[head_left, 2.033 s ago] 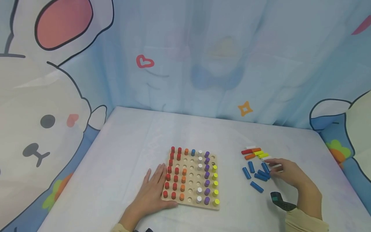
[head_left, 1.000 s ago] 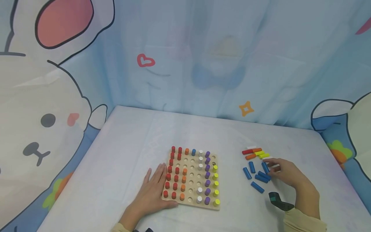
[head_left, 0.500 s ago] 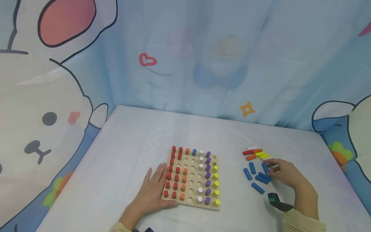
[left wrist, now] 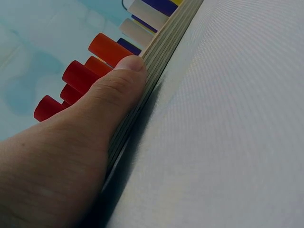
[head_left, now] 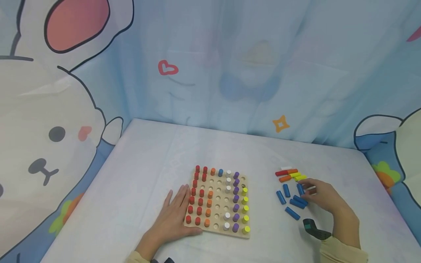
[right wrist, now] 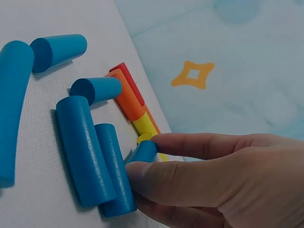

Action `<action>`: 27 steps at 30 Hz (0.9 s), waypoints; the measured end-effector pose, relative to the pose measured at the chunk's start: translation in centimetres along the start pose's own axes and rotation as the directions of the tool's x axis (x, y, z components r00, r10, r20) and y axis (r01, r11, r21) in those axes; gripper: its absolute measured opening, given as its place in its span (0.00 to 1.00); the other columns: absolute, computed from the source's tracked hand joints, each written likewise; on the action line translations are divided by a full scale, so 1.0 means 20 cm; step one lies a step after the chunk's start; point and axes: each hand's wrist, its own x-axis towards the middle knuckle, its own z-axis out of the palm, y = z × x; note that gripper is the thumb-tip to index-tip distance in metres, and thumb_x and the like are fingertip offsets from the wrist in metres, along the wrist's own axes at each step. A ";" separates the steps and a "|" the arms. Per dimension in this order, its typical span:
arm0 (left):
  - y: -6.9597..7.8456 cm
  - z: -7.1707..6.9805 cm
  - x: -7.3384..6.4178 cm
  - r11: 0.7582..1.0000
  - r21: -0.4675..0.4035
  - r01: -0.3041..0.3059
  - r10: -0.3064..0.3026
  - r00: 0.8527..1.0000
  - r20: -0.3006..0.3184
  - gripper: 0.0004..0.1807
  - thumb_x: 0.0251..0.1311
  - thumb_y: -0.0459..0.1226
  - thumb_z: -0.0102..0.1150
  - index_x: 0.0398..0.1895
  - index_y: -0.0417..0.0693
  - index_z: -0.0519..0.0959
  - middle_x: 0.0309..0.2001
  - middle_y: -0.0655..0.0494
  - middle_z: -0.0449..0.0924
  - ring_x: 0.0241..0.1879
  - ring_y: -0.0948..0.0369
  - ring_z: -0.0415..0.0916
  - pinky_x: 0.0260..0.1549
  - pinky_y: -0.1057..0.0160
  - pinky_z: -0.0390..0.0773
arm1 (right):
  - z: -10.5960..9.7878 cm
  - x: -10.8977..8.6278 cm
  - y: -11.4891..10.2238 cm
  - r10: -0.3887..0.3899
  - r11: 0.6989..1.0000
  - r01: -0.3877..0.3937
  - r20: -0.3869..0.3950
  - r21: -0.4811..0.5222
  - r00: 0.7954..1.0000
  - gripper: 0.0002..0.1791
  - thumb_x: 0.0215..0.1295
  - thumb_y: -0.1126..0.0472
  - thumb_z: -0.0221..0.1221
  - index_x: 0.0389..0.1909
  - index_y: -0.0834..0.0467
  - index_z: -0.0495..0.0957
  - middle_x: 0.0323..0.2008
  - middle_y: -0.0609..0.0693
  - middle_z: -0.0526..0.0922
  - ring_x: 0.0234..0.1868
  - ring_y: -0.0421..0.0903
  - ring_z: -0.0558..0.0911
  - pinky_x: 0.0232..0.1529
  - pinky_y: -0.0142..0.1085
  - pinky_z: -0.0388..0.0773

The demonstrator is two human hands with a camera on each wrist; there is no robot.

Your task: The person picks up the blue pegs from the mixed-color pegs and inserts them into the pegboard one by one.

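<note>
My left hand (head_left: pixel 171 219) lies with its fingers extended along the left side of a wooden pegboard (head_left: pixel 221 215). Its thumb (left wrist: pixel 111 90) rests at the board's front edge, beside the orange and red pegs. Rows of red, orange, white, purple and yellow pegs stand in the board, with one blue peg (head_left: pixel 220 172) at the back. To the right, my right hand (head_left: pixel 323 193) pinches a loose blue peg (right wrist: pixel 144 153) between thumb and forefinger. That peg is partly hidden by the fingers in the right wrist view.
Several other blue pegs (head_left: pixel 292 213) lie loose left of my right hand. Behind them sits a small pile of red, orange, yellow and white pegs, including a red peg (head_left: pixel 281 173). A printed curtain (head_left: pixel 204 91) hangs behind the white table (head_left: pixel 158 146).
My right wrist has shifted slightly left while its fingers stay at the same blue peg. My left hand and the pegboard hold their places; the head view has moved a little.
</note>
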 end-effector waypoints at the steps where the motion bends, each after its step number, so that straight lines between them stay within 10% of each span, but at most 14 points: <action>1: 0.00 0.00 0.00 1.000 0.001 0.000 0.000 1.000 0.000 0.70 0.37 0.80 0.47 0.76 0.46 0.41 0.77 0.55 0.38 0.76 0.59 0.36 0.72 0.46 0.33 | 0.00 0.00 0.00 0.001 1.000 -0.001 0.000 0.002 1.000 0.28 0.57 0.63 0.64 0.58 0.66 0.69 0.49 0.67 0.77 0.48 0.63 0.76 0.43 0.52 0.80; 27: 0.00 -0.01 -0.01 1.000 0.003 -0.007 0.007 1.000 -0.007 0.70 0.37 0.80 0.46 0.76 0.46 0.41 0.77 0.54 0.39 0.76 0.59 0.37 0.72 0.46 0.34 | 0.03 0.02 -0.04 0.012 1.000 -0.012 -0.031 0.017 0.999 0.28 0.58 0.63 0.63 0.59 0.66 0.66 0.52 0.69 0.74 0.50 0.64 0.76 0.44 0.52 0.80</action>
